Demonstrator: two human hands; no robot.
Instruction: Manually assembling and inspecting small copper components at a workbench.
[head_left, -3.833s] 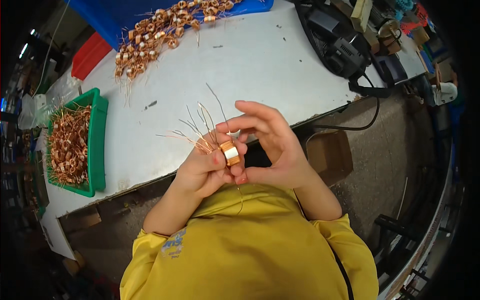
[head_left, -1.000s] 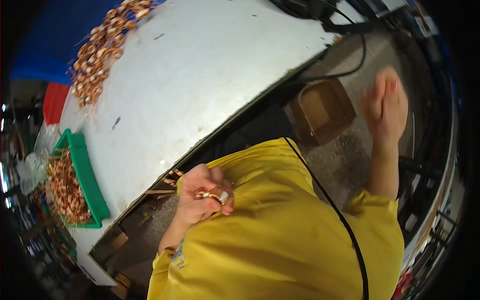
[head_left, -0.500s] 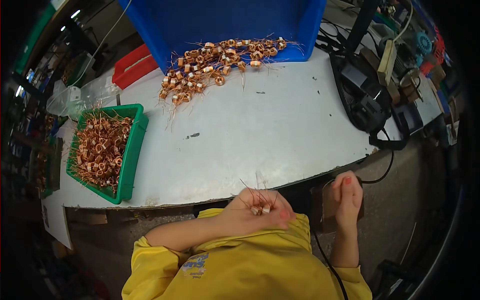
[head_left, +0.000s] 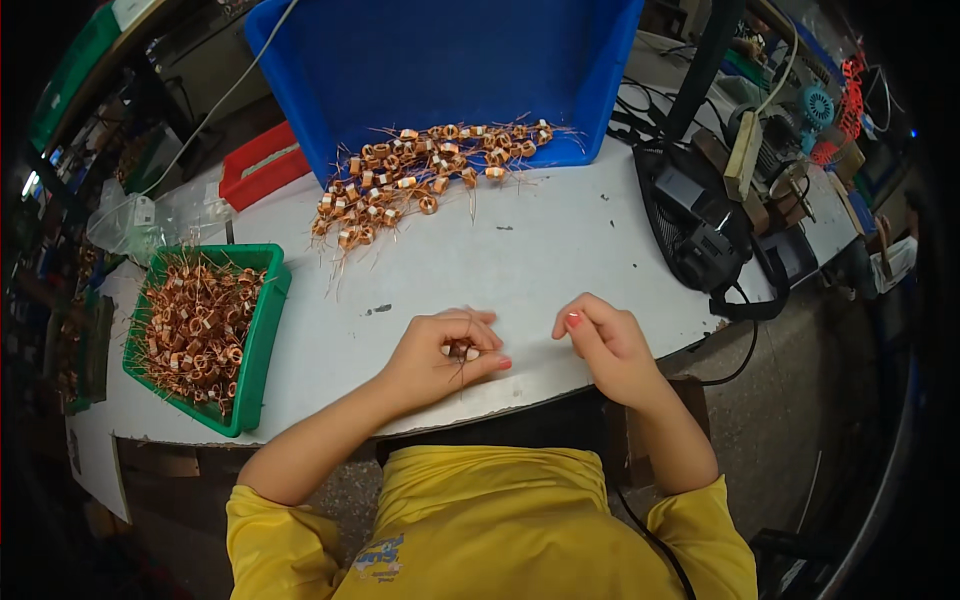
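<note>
Over the near edge of the table, my left hand (head_left: pixel 435 355) is curled around small copper wire coils (head_left: pixel 471 354). White parts and thin wire ends show between its thumb and fingers; how many it holds is partly hidden. My right hand (head_left: pixel 615 350) hovers to its right, apart from it, fingers bent in and thumb close to the index finger. Whatever may be in that pinch cannot be made out. More copper coils (head_left: pixel 428 204) lie in a loose pile spilling from a tilted blue bin (head_left: pixel 440 60). To the left, a green tray (head_left: pixel 262 350) is heaped with coils, their wires sticking out.
A red tray (head_left: pixel 232 185) and clear plastic bags (head_left: pixel 120 225) sit at the far left. At the right lie a black mesh bag with a dark device (head_left: pixel 705 235), cables and a small blue fan (head_left: pixel 817 105). The white table (head_left: pixel 470 270) ends just before my body.
Both hands have moved forward from near my lap to over the table edge. The left still holds the coils; the right has come inward to the left. The view has shifted slightly.
</note>
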